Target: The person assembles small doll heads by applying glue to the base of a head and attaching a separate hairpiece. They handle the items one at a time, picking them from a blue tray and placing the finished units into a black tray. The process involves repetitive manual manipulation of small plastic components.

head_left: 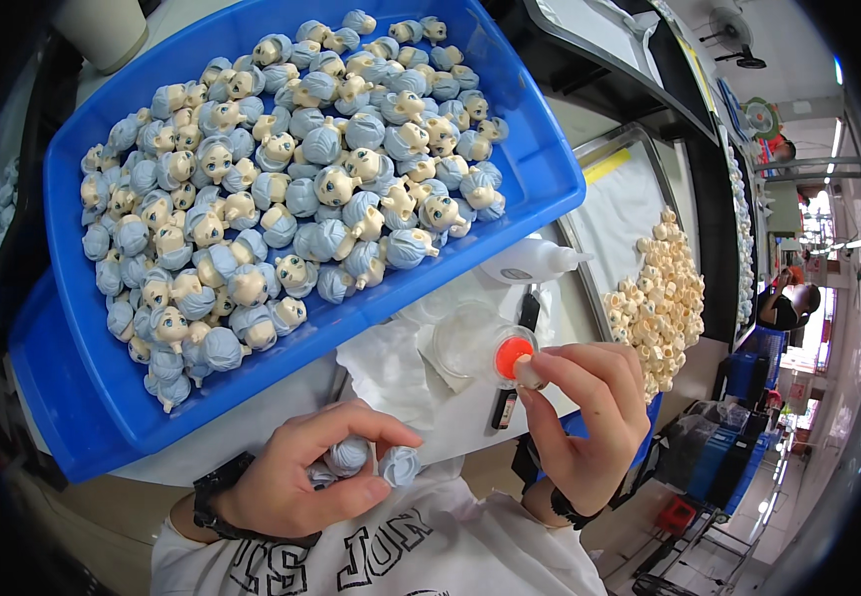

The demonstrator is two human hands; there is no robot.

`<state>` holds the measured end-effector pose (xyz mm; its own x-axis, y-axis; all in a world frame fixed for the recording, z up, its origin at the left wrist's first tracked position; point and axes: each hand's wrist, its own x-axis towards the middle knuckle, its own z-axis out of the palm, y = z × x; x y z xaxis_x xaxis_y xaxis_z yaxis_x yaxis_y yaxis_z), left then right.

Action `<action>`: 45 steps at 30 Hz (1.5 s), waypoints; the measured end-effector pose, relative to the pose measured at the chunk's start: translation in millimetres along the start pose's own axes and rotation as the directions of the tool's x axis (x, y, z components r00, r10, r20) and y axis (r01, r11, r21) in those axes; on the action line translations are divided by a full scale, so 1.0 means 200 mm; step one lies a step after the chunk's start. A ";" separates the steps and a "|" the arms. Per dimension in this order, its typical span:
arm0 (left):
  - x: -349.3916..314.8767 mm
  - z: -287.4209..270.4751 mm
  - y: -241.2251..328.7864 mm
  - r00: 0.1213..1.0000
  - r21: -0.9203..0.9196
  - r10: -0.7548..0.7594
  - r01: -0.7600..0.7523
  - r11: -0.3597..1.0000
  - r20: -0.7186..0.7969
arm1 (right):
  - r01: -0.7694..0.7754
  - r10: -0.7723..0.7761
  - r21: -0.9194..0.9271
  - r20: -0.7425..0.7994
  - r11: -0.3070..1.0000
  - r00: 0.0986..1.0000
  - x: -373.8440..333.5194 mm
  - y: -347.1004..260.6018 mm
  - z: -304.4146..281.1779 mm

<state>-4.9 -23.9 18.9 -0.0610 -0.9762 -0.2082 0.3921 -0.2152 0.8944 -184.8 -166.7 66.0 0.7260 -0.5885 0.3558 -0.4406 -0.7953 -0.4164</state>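
Note:
My left hand (311,477) curls around pale blue doll-hair pieces; one hair piece (400,465) shows at the fingertips and another lies against the palm. Between thumb and fingers, my right hand (594,417) pinches a small cream doll-head part (528,372). That part is at the rim of a small round dish (512,354) with an orange-red inside; whether it touches the dish I cannot tell. Beyond my hands, a large blue bin (336,290) holds many doll heads (341,186) with blue hair. To the right lies a heap of cream head parts (661,303).
A white squeeze bottle (535,260) lies behind the dish, and a clear round container (462,338) stands at its left. Crumpled white sheeting (388,370) covers part of the table. A metal-rimmed tray (614,204) is at right; a person (790,301) is farther off.

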 end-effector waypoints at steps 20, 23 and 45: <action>0.00 0.01 -0.02 0.989 0.007 0.111 -0.110 0.994 -0.098 | 0.143 -0.094 0.473 -0.126 0.870 0.988 -0.12 -0.15 0.16; 0.00 0.00 -0.02 0.990 0.035 0.109 -0.107 0.994 -0.090 | 0.162 -0.136 0.431 -0.090 0.888 0.987 -0.13 -0.14 0.17; -0.02 -0.06 0.02 0.950 -0.250 -0.260 0.297 0.922 0.172 | 0.157 -0.172 0.275 0.032 0.949 0.985 -0.06 -0.21 0.21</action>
<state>7.0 -21.2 18.3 -0.3179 -0.8764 -0.3618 0.5723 -0.4816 0.6637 -153.5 -121.1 44.4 0.8073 -0.4382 0.3953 -0.1592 -0.8067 -0.5691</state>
